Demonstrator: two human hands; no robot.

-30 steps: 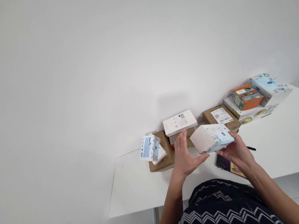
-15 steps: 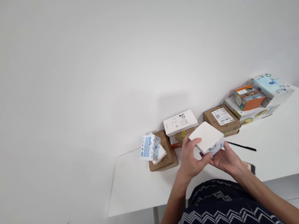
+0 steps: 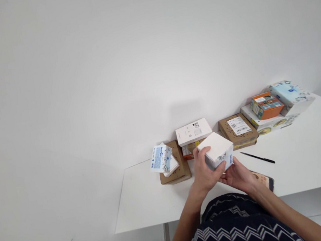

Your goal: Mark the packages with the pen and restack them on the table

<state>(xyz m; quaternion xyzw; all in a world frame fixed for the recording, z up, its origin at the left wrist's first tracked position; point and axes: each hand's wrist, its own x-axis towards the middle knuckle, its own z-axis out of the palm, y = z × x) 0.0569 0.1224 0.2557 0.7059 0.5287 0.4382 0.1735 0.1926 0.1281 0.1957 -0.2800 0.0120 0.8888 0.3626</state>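
Observation:
A small white box (image 3: 216, 146) with a blue and floral printed side is held above the table in front of me. My left hand (image 3: 204, 170) grips its left side and near corner, fingers on top and thumb along the front. Under the near right corner, my right hand (image 3: 237, 174) supports the box with its fingers, partly hidden beneath it. To the right on the table lies a black pen (image 3: 258, 157). A phone-like object with a patterned back (image 3: 262, 179) lies partly behind my right wrist.
Along the wall on the white table (image 3: 142, 203) stand a brown box (image 3: 183, 171) under a blue-white packet (image 3: 160, 158), a flat white box (image 3: 194, 131) on another carton, a labelled brown box (image 3: 238, 129), an orange box (image 3: 267, 106) and a light-blue floral box (image 3: 290, 93).
Both hands have moved slightly left with the white box, and it has tilted so more of its printed side shows. More of the pen and the phone-like object is visible.

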